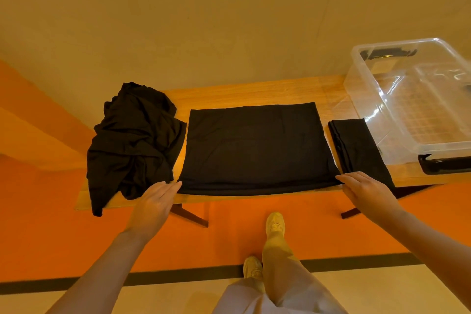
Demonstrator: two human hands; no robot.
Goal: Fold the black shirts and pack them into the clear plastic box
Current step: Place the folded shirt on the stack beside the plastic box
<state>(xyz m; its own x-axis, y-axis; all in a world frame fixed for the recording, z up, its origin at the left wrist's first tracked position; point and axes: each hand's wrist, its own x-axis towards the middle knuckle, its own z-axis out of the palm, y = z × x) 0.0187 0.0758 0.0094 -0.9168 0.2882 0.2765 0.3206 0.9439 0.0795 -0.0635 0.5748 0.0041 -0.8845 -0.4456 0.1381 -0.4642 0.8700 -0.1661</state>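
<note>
A black shirt [257, 148], folded into a wide flat rectangle, lies in the middle of the wooden table [254, 93]. My left hand [155, 201] reaches its near left corner with straight fingers, the fingertips at the cloth's edge. At the near right corner my right hand [367, 188] lies flat, fingers straight, touching the edge. A crumpled pile of black shirts [132, 140] sits at the table's left and hangs over the front edge. A narrow folded black shirt [356, 145] lies to the right. The clear plastic box [418, 99] stands at the far right with nothing black inside.
The box has black latches [443, 163] at its near and far ends. The table's legs [193, 216] stand on an orange floor. My legs and shoes [275, 224] are just in front of the table. A plain wall rises behind it.
</note>
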